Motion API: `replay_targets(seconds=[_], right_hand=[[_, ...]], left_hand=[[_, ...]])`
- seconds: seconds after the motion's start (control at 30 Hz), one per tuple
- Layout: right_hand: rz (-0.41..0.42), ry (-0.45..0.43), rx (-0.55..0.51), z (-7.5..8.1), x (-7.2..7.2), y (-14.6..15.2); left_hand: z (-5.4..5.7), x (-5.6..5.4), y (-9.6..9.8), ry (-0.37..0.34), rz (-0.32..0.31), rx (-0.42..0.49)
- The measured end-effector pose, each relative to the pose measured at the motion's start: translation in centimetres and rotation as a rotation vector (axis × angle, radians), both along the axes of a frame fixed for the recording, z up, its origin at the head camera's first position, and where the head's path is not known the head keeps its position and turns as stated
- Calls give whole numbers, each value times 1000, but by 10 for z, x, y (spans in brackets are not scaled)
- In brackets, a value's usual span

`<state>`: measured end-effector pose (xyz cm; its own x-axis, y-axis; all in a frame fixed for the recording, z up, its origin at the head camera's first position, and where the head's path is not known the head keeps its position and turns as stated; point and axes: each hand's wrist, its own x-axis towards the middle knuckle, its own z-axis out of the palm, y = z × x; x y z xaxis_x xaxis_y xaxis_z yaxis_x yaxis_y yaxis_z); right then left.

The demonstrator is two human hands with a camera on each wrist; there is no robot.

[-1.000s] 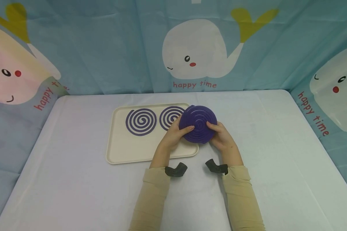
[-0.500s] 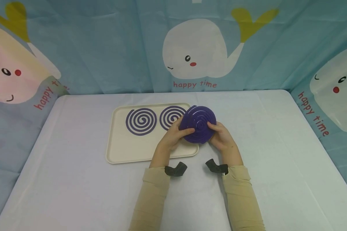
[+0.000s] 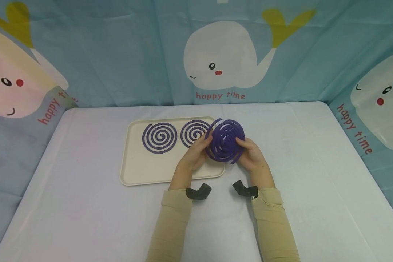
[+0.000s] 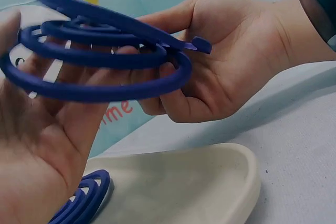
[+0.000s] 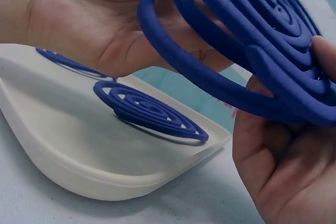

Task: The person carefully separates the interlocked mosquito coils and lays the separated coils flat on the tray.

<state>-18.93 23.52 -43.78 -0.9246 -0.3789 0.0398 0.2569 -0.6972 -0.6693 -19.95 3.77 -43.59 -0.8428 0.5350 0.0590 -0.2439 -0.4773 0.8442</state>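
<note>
A pair of nested purple-blue mosquito coils (image 3: 228, 140) is held above the tray's right end. My right hand (image 3: 253, 157) pinches their right side, thumb on top and fingers beneath. At the left side my left hand (image 3: 194, 154) holds the outer loops, its thumb near the rim and its fingers reaching under. In the left wrist view, looser rings (image 4: 100, 92) hang below the tilted flat upper coil (image 4: 113, 19), so the two stand partly apart. The right wrist view shows the same gap at a sagging outer loop (image 5: 173, 56).
A cream tray (image 3: 141, 169) lies on the white-covered table (image 3: 85, 218). Two spiral coils rest in it, a left coil (image 3: 159, 138) and a right coil (image 3: 193, 133) partly covered by my left hand. A whale-print cloth (image 3: 134, 54) stands behind.
The held coils looked like one flat disc; now gaps show between their rings and loose ends stick out. My left thumb has moved from the disc's face to its left edge.
</note>
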Motion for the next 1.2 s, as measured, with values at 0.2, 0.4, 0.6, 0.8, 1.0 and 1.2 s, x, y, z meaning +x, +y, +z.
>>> replay_targets(seconds=[0.2,0.4,0.6,0.8,1.0,1.2], right_hand=[[-126,-14,200,4,-2,-1],[-274,-34,433,6,1,-3],[-379,-27,456,9,1,-6],[-447,-24,435,14,-3,-6],[-446,-41,423,13,-3,-6],[-420,-16,361,12,-2,-5]], left_hand=[[4,1,-2,-11,81,-2],[1,3,-5,-32,140,-20],[-1,1,-3,-21,134,8],[0,-2,0,-21,151,38],[1,-2,0,-55,172,52],[1,-2,-2,-93,199,62]])
